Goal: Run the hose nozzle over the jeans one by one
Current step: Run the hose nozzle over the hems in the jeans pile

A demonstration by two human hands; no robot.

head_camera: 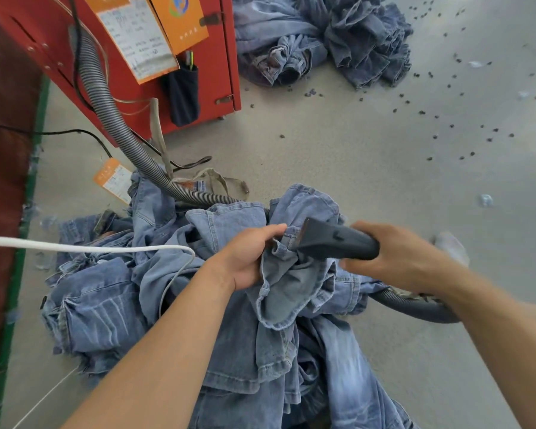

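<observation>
Red machine cabinet at top left w/ orange paper tags; print too blurred to read. Heap of blue jeans on grey floor, 2nd heap beyond. Ribbed hose runs from cabinet into the heap. Left hand fingers grip a bunched denim fold. Right hand fingers wrap the dark nozzle, its mouth touching that fold.

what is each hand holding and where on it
Left hand grips a bunched fold of the light blue denim jeans; right hand holds the dark grey hose nozzle by its rear barrel.
</observation>
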